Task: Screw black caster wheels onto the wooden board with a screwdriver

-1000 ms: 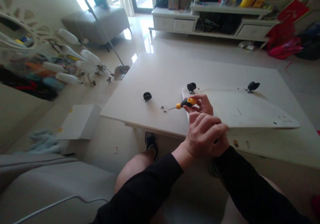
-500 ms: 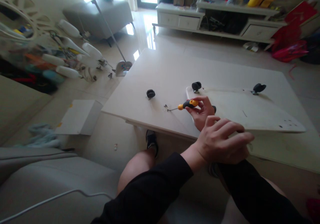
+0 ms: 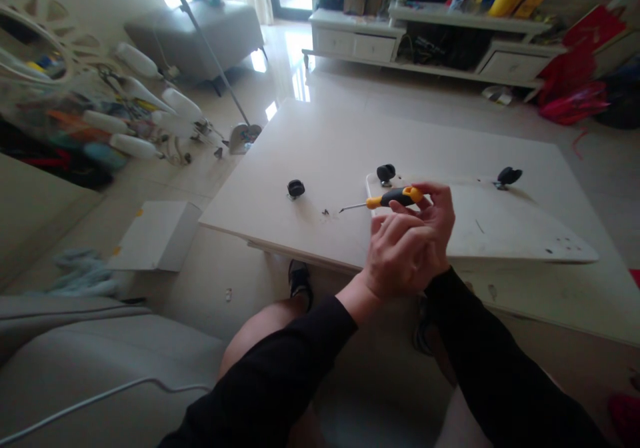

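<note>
In my right hand [image 3: 440,211] is a screwdriver [image 3: 395,198] with a yellow and black handle, held by the fingers with its shaft pointing left. Its dark tip is just right of a few small dark screws [image 3: 325,213] on the white table [image 3: 320,135]; whether a screw is on the tip is unclear. My left hand [image 3: 400,248] presses against the right palm with bent fingers, partly hiding what is between them. A black caster [image 3: 295,189] stands on the table, and two more, one left [image 3: 385,173] and one right [image 3: 509,177], stand on a white panel [image 3: 500,228].
A white box [image 3: 155,235] sits on the floor at left, near a grey sofa [image 3: 100,368]. White lamp parts [image 3: 183,105] and a long-handled dustpan [image 3: 243,138] lie beyond it. A cluttered white TV cabinet [image 3: 370,45] stands at the back.
The screwdriver has moved right and up, away from the screws. My left hand's fingers, stretched across the right wrist before, are now bent against the right palm.
</note>
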Motion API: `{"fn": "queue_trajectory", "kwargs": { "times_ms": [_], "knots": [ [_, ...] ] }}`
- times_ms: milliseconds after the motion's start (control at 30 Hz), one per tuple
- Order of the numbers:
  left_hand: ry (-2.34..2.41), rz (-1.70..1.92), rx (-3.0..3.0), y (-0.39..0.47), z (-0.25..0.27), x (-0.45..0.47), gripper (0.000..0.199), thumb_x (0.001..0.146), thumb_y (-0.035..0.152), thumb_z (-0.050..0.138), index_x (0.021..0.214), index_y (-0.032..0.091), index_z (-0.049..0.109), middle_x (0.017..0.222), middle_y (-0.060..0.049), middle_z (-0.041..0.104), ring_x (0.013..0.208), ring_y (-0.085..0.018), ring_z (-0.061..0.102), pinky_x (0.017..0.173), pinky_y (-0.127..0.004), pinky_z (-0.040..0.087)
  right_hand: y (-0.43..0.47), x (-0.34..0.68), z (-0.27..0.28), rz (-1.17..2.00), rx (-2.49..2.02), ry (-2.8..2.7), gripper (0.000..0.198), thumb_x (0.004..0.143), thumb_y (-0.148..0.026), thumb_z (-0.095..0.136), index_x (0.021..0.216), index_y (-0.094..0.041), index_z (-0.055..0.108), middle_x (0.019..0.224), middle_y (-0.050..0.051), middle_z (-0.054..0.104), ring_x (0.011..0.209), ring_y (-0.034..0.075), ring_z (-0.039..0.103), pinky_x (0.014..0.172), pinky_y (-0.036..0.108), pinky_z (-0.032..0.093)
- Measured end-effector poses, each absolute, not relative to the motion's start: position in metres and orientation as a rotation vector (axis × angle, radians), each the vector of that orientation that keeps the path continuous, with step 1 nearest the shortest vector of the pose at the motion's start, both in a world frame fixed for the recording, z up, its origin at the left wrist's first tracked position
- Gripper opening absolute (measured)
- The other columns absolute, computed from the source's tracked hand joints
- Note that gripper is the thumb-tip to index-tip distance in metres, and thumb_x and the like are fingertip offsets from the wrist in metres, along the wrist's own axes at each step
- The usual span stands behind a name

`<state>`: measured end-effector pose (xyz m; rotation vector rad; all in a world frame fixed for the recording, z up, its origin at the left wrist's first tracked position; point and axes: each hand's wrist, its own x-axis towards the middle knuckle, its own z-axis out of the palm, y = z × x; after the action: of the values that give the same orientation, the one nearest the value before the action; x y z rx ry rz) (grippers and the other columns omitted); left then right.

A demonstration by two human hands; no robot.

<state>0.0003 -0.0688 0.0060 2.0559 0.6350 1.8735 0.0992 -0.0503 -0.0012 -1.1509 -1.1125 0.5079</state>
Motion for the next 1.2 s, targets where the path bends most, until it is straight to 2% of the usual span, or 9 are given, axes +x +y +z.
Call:
{"fn": "queue_trajectory", "kwargs": {
  "times_ms": [100,200,300,400,500,633,900,1033,1200],
  "knots": [
    [0.748,1.893,1.977,-0.048,0.006,-0.014,0.014,0.095,0.014,0.060,0.103,0.025,0.057,0.096,-0.005,0.069,0.093,-0.021,0.066,0.088,-0.041,0.048,-0.047,0.105,0.007,0.389,-1.142,-1.052,0.044,0.074,-0.026,0.090,0.109,-0.030,0.062,0.113,0.000,0.066,0.105,0.019,0.077,0.076,0.030,0.070],
    [1.047,1.763,1.890,-0.015,0.002,-0.032,0.022,0.086,0.008,0.058,0.100,0.025,0.057,0.096,-0.004,0.068,0.091,-0.021,0.064,0.085,-0.041,0.049,-0.046,0.110,0.008,0.351,-1.136,-1.061,0.042,0.075,-0.025,0.089,0.108,-0.029,0.063,0.114,0.000,0.065,0.104,0.018,0.078,0.074,0.028,0.070],
    [1.380,1.471,1.631,0.020,-0.006,-0.051,0.030,0.075,0.001,0.057,0.095,0.023,0.059,0.099,-0.005,0.069,0.090,-0.020,0.064,0.086,-0.037,0.051,-0.047,0.112,0.007,0.357,-1.144,-1.063,0.042,0.075,-0.026,0.088,0.108,-0.029,0.062,0.112,0.000,0.064,0.104,0.018,0.077,0.072,0.027,0.070],
    [1.468,1.027,1.401,0.043,-0.014,-0.068,0.025,0.077,0.001,0.058,0.093,0.019,0.065,0.097,-0.008,0.072,0.086,-0.020,0.067,0.078,-0.033,0.053,-0.050,0.113,0.007,0.368,-1.148,-1.063,0.040,0.077,-0.026,0.086,0.108,-0.029,0.061,0.115,0.001,0.064,0.107,0.019,0.077,0.074,0.029,0.071],
    [1.468,0.820,1.414,0.048,-0.020,-0.076,0.026,0.077,0.001,0.060,0.094,0.016,0.071,0.103,-0.010,0.076,0.089,-0.021,0.070,0.078,-0.032,0.053,-0.051,0.114,0.010,0.372,-1.150,-1.064,0.040,0.078,-0.026,0.086,0.108,-0.028,0.060,0.114,0.001,0.063,0.106,0.020,0.078,0.072,0.029,0.071],
    [1.493,0.729,1.519,0.043,-0.023,-0.076,0.027,0.079,0.003,0.064,0.099,0.015,0.078,0.110,-0.012,0.079,0.091,-0.021,0.071,0.080,-0.031,0.053,-0.052,0.121,0.011,0.353,-1.154,-1.059,0.041,0.078,-0.027,0.086,0.109,-0.029,0.060,0.111,0.000,0.062,0.103,0.018,0.077,0.072,0.029,0.070],
    [1.331,0.637,1.576,0.038,-0.026,-0.067,0.022,0.088,0.011,0.069,0.107,0.016,0.080,0.108,-0.011,0.082,0.083,-0.018,0.070,0.068,-0.027,0.050,-0.053,0.151,0.000,0.274,-1.162,-0.966,0.051,0.073,-0.031,0.092,0.113,-0.028,0.061,0.111,0.000,0.056,0.100,0.018,0.074,0.088,0.043,0.072],
    [1.323,0.675,1.619,0.035,-0.026,-0.057,0.011,0.090,0.014,0.071,0.097,0.017,0.080,0.098,-0.009,0.082,0.078,-0.018,0.068,0.069,-0.029,0.050,-0.056,0.160,-0.002,0.314,-1.155,-0.899,0.052,0.072,-0.031,0.092,0.113,-0.029,0.059,0.111,0.000,0.056,0.100,0.018,0.074,0.079,0.038,0.072],
    [1.349,0.695,1.667,0.032,-0.024,-0.053,0.009,0.091,0.013,0.072,0.088,0.019,0.078,0.090,-0.007,0.080,0.079,-0.018,0.069,0.073,-0.029,0.052,-0.059,0.163,-0.001,0.354,-1.147,-0.859,0.050,0.072,-0.030,0.090,0.111,-0.028,0.058,0.111,-0.001,0.056,0.098,0.017,0.074,0.073,0.035,0.072]
  ]
}}
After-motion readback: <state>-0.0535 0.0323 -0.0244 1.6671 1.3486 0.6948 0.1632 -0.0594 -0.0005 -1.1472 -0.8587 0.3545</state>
